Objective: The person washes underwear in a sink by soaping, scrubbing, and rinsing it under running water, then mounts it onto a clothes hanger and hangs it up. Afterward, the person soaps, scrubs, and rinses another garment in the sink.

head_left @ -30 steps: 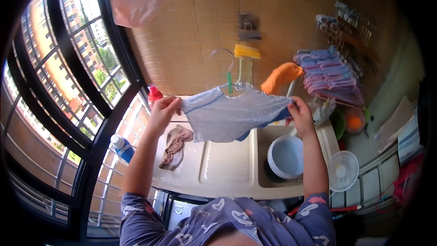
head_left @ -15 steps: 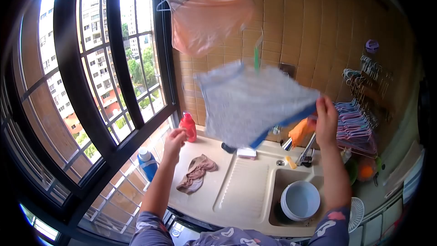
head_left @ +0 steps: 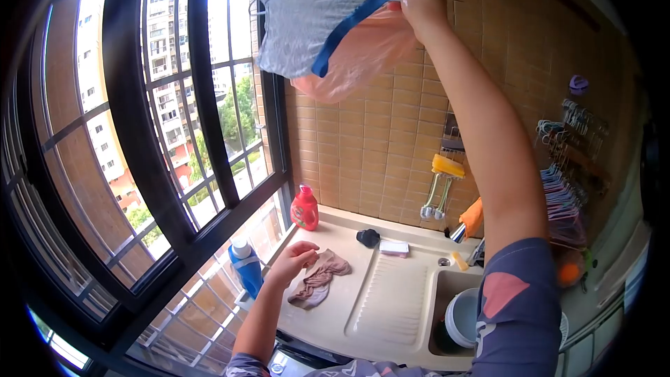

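Left hand point(head_left: 294, 263): low over the sink counter, fingers loosely curled, nothing seen in it; cannot tell if fingertips meet.
Brown cloth point(head_left: 325, 278): crumpled on the counter, just beside left hand; contact unclear.
Right hand point(head_left: 424, 3): raised, pinched on a corner of the briefs.
Grey briefs point(head_left: 300, 24): held high near the barred window point(head_left: 211, 84).
Handling: probably light, limp, stretchy; blue trim point(head_left: 356, 18) likely the surest hold.
Peach garment point(head_left: 359, 56): behind briefs, partly covered.

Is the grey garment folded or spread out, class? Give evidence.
Spread: the grey garment hangs broad, its blue trim extended, the right hand at one corner.
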A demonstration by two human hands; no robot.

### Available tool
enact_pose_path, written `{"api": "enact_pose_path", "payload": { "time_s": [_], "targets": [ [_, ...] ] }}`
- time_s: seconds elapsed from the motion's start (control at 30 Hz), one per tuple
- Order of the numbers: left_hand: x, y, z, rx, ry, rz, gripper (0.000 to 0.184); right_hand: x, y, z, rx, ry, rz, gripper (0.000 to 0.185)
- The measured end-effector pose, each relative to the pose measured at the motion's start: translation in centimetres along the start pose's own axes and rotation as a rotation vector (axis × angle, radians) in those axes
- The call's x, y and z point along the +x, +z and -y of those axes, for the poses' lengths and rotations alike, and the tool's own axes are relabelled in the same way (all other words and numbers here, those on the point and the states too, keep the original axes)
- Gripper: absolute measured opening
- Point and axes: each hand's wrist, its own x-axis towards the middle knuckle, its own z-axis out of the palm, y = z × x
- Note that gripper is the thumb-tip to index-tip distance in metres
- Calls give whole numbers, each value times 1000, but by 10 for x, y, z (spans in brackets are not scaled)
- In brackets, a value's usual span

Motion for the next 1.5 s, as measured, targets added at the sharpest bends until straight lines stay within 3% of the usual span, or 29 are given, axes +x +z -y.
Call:
{"api": "enact_pose_path", "payload": {
  "time_s": [0.13,0.2,0.23,0.37,0.43,0.53,0.57,0.6,0.63,0.67,0.7,0.77,0.8,0.9,1.0,1.07,1.13,1.2,1.27,1.33,1.37,1.4,1.5],
  "targets": [
    [-5,-18,33,-33,-46,-71,17,12,10,-33,-106,-168,6,41],
    [-12,-21,34,0,-70,-60,18,-40,-8,36,76,158,171,44],
    [-11,-22,39,-31,-63,-87,18,-53,-19,44,58,223,182,44],
    [-12,-40,77,21,-99,-185,19,-114,-51,-2,-237,-21,309,55],
    [-9,-44,104,111,-117,-260,19,-163,-121,-72,-588,-314,579,35],
    [3,-54,179,222,-108,-280,26,-300,-181,-48,-504,-124,826,13],
    [9,-52,199,521,-61,-317,35,-349,-200,-49,-566,-13,757,18],
    [13,-47,212,824,-7,-342,43,-394,-234,-55,-606,307,839,18],
    [18,-32,214,863,14,-372,57,-430,-259,-56,-625,316,815,15],
    [23,-26,231,867,5,-344,57,-467,-284,-55,-603,589,760,13],
    [31,-18,255,1073,44,-388,59,-505,-311,-51,-583,861,681,11],
    [42,16,273,1424,63,-388,59,-572,-356,-32,-568,1015,547,9],
    [47,39,272,1338,148,-439,50,-598,-376,-19,-592,1070,517,9],
    [69,117,289,872,16,-246,30,-630,-414,21,-645,1234,516,10],
    [85,229,279,572,228,25,25,-642,-446,43,-705,1339,470,10],
    [81,314,202,734,538,164,27,-653,-471,54,-752,1364,437,10],
    [80,380,173,786,681,392,34,-666,-494,63,-765,1324,340,10],
    [75,436,166,923,845,671,36,-672,-512,73,-742,1364,233,11],
    [61,485,196,1081,1072,774,36,-681,-531,79,-820,1350,184,12],
    [59,524,255,1065,847,1226,37,-686,-546,84,-853,1352,133,12],
    [58,541,283,1066,848,1244,37,-687,-552,85,-881,1340,107,11],
    [56,557,312,1170,605,1279,38,-690,-558,84,-908,1329,81,11],
    [70,583,394,1409,248,1365,44,-698,-573,83,-896,1312,4,10]
  ]
}}
